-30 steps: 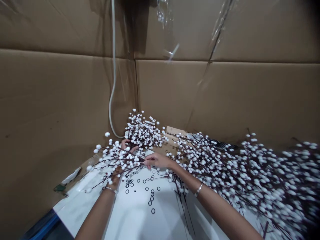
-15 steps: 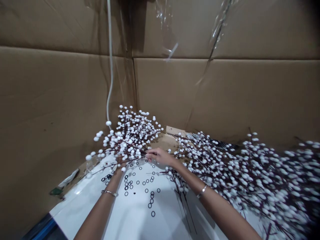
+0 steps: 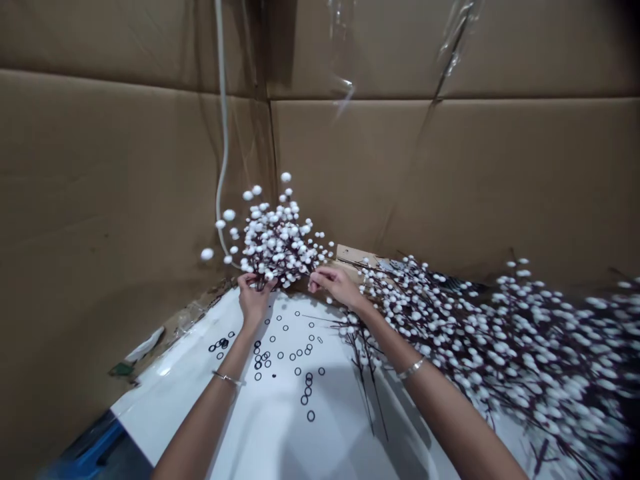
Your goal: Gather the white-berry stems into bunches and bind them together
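A bunch of dark stems with white berries [image 3: 280, 237] rises at the back of the white tabletop [image 3: 200, 400], near the cardboard corner. My left hand [image 3: 255, 297] is closed around the lower stems of this bunch, its fingers partly among the berries. To the right, my right hand [image 3: 333, 283] is pinched at the bunch's right edge; what lies between its fingertips is too small to make out. Several small black rings [image 3: 309, 382] are scattered on the tabletop between and in front of my forearms.
A large heap of white-berry stems [image 3: 465, 333] covers the right side, with bare stem ends pointing toward me. Cardboard walls [image 3: 125, 167] stand behind and left. A white cable [image 3: 223, 133] hangs by the corner. Something blue [image 3: 100, 447] is at the lower left.
The berry stems by my left hand have swung from lying leftward to more upright. My left hand, earlier mostly hidden under them, now shows. My right hand has shifted slightly up and right.
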Tool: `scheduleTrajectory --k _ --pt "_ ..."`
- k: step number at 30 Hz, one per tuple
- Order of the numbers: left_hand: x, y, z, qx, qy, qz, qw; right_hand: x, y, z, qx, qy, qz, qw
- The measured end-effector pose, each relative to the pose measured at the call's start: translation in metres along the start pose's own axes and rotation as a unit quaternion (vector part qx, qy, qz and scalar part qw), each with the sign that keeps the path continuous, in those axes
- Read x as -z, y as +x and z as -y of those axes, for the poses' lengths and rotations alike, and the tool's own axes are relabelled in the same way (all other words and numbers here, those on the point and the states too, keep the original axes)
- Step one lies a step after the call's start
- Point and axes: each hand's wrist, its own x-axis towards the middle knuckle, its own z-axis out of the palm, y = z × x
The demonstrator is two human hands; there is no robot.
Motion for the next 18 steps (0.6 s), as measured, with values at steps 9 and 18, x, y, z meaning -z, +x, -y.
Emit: scheduleTrajectory --k 9,18 --pt "0.002 0.005 0.001 -0.015 0.066 -0.027 0.997 -0.002 0.003 -0.016 -0.051 -0.003 0.028 0.998" --pt "0.003 0.004 0.002 -0.01 0.085 -0.02 0.996 -0.004 -0.012 -0.023 -0.08 -0.011 0.038 0.996"
